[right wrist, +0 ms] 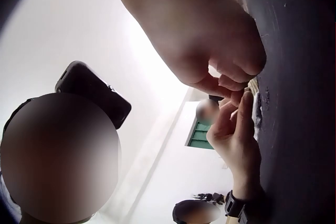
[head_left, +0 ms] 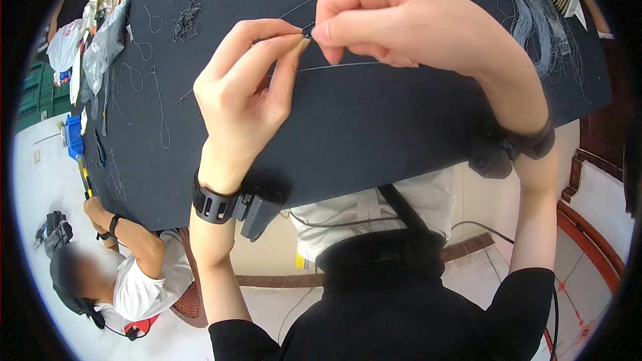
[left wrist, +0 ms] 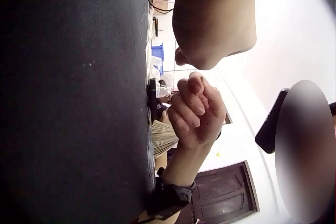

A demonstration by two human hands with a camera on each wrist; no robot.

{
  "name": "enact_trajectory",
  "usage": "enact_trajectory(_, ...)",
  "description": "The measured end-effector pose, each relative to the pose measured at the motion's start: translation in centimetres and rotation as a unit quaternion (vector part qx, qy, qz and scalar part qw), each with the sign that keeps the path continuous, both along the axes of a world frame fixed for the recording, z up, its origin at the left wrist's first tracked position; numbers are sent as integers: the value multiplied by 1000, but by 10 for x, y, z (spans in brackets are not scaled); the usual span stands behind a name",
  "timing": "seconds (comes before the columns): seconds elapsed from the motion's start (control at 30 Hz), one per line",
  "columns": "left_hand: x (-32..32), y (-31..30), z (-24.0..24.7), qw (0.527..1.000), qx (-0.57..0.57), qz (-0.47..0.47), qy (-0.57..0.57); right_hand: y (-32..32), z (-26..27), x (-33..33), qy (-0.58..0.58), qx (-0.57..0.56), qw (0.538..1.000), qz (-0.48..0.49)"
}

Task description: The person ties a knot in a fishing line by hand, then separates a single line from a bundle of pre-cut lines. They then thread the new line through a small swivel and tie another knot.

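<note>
Above the black table [head_left: 374, 113], both hands meet fingertip to fingertip in the head view. The left hand [head_left: 244, 80] pinches a small dark piece [head_left: 307, 35] of line between thumb and forefinger. Right beside it, the right hand [head_left: 394, 23] has its thumb against a curled forefinger, pinching thin line [head_left: 309, 26]. A long pale line [head_left: 334, 65] runs under the hands. The wrist views show the right hand [left wrist: 197, 111] and the left hand [right wrist: 239, 134] close to the other hand; the line is too fine to make out there.
Loops of thin line [head_left: 160, 110] and a dark tangled pile [head_left: 185, 21] lie on the table's left part. Plastic bags [head_left: 105, 47] are at the far left edge, bundled bluish line [head_left: 535, 33] at the upper right. Another person [head_left: 144, 261] sits at the lower left.
</note>
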State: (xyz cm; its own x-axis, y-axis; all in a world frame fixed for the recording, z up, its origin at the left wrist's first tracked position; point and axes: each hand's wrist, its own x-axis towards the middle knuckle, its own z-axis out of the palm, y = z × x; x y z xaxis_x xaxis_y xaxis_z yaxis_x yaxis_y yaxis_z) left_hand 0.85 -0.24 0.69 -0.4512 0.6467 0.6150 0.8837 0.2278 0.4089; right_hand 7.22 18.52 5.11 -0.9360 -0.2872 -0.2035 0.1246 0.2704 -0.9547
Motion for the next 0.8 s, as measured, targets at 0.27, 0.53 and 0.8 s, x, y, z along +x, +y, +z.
enact_trajectory(0.27, 2, 0, 0, 999, -24, -31, 9, -3, -7, -1, 64, -49, 996, 25)
enact_trajectory(0.53, 5, 0, -2, 998, -24, -50, 9, -6, -19, -1, 101, -61, 992, 40)
enact_trajectory(0.8, 6, 1, -1, 998, -14, -63, 20, -1, -1, 4, 60, -14, 998, -19)
